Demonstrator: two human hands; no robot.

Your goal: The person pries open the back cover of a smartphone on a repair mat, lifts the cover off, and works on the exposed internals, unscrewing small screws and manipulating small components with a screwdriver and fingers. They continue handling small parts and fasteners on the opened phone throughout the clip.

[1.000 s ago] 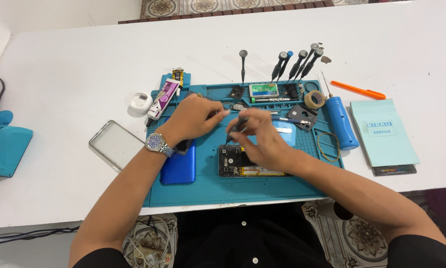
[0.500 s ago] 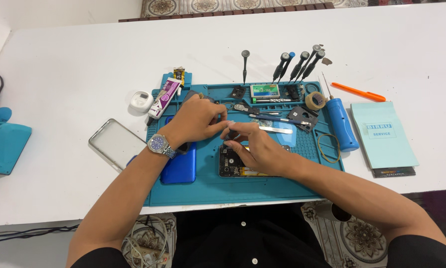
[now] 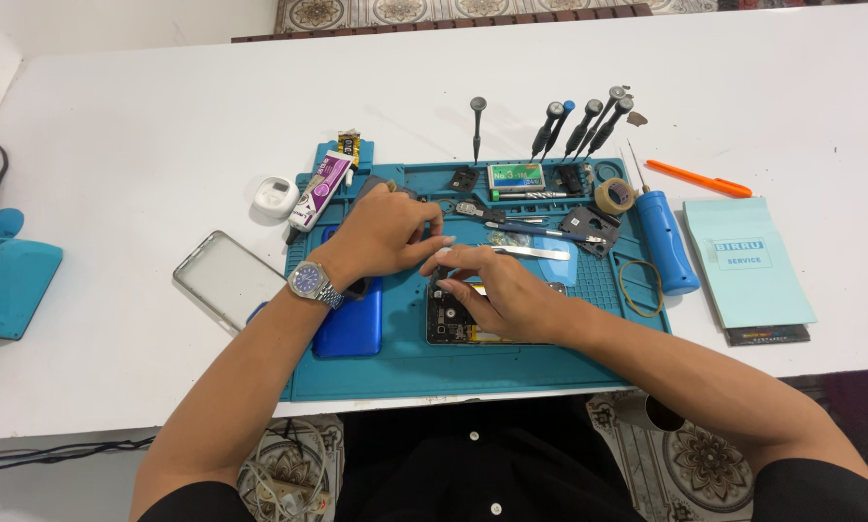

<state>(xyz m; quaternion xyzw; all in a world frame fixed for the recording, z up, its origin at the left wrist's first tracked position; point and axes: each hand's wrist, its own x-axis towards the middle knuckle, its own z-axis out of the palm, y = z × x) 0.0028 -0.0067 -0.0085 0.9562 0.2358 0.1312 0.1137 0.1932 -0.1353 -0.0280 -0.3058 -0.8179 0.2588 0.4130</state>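
An opened phone (image 3: 446, 317) with its dark inner boards showing lies on a blue repair mat (image 3: 405, 362). My right hand (image 3: 497, 290) rests flat over the phone's upper half, fingers pointing left. Just left of it, my left hand (image 3: 386, 232) with a wristwatch hovers above the mat, its fingertips meeting the right hand's fingertips near the phone's top edge. Whether a small part sits between the fingers is hidden. A blue phone back cover (image 3: 352, 324) lies under my left wrist.
Several screwdrivers (image 3: 574, 126) stand along the mat's far edge, with tweezers (image 3: 526, 230), a tape roll (image 3: 614, 195) and a blue-handled tool (image 3: 666, 242). A clear phone case (image 3: 226, 280), a glue tube (image 3: 318, 188), an orange pen (image 3: 700, 179), a light blue booklet (image 3: 748, 261) and a teal device (image 3: 9, 285) are around it.
My right hand has lowered from above the phone onto its upper half and moved left. My left hand has stayed in place, fingers shifting slightly toward the right hand.
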